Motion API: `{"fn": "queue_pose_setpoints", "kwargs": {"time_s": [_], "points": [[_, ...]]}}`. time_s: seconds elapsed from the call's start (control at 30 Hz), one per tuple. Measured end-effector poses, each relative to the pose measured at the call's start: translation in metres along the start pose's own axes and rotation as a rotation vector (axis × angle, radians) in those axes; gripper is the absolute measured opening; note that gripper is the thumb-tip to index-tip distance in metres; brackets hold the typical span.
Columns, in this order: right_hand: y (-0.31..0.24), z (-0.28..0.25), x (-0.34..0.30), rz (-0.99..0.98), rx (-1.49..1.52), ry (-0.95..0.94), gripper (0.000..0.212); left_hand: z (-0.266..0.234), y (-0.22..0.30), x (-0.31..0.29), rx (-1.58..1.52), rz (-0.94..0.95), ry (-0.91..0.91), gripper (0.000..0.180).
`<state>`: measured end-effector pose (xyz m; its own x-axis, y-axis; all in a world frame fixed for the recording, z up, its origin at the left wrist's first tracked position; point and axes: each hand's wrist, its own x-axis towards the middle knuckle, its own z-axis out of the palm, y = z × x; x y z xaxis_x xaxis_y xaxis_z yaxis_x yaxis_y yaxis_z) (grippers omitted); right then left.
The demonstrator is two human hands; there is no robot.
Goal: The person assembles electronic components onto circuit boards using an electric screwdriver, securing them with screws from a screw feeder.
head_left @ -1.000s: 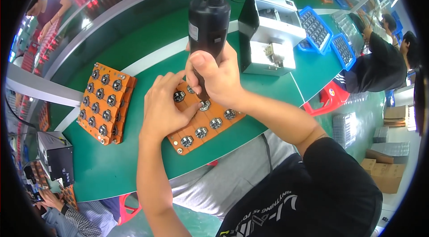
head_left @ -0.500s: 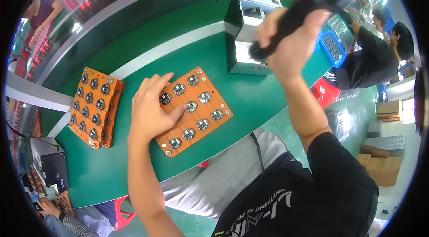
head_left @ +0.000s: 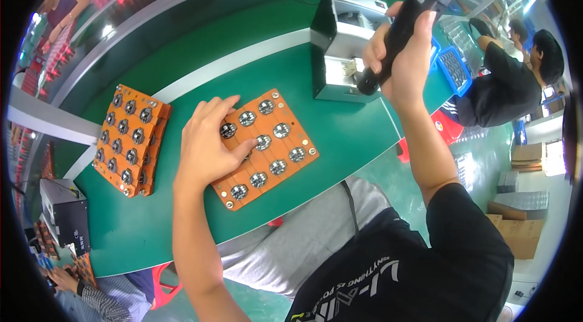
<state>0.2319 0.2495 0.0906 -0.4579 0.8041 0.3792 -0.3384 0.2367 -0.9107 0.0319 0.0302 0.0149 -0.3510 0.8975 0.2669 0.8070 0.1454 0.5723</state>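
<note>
An orange fixture plate [head_left: 285, 103] holding rows of small round circuit boards lies on the green table before me. My left hand [head_left: 209, 143] grips its left side, fingers at the upper-left edge and thumb reaching over the top to a round board near the middle. My right hand [head_left: 407, 64] is closed around a black corded electric screwdriver [head_left: 405, 27], raised above the table. Its lower end is in front of an open-topped metal box [head_left: 346, 92], which looks like a screw feeder; whether they touch, I cannot tell.
A stack of orange fixture plates [head_left: 130, 134] stands to the left. Beyond it at the lower left is a dark box-shaped device [head_left: 65, 216]. A blue tray [head_left: 455, 71] of small parts lies at the right, near a person in black [head_left: 504, 88]. Another person's hands [head_left: 64, 278] show lower left.
My right hand and the screwdriver have moved slightly right and come into sharper view beside the metal box. My left hand stays on the fixture plate. The whole view has shifted a little.
</note>
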Motion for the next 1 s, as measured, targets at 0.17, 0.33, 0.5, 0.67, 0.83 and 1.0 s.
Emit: {"fn": "queue_pose_setpoints", "kwargs": {"time_s": [0.17,0.33,0.5,0.67,0.83,1.0], "points": [[0.009,0.038,-0.026,0.056,0.198,-0.089,0.076,0.001,0.001,0.002,-0.025,-0.028,-0.026,0.062],[0.029,0.092,-0.048,0.046,0.232,-0.221,0.087,0.000,-0.002,0.000,-0.018,-0.049,-0.031,0.065],[0.036,0.108,-0.059,0.067,0.190,-0.332,0.087,-0.002,0.001,0.002,-0.062,-0.053,-0.042,0.062],[0.046,0.112,-0.062,0.060,0.211,-0.335,0.086,-0.003,0.000,0.001,-0.030,-0.046,-0.045,0.061],[0.050,0.121,-0.062,0.093,0.332,-0.425,0.079,-0.004,0.001,0.003,0.009,-0.037,-0.046,0.051],[0.051,0.127,-0.057,0.161,0.385,-0.563,0.065,-0.011,0.006,0.001,-0.235,-0.156,-0.076,0.032]]}}
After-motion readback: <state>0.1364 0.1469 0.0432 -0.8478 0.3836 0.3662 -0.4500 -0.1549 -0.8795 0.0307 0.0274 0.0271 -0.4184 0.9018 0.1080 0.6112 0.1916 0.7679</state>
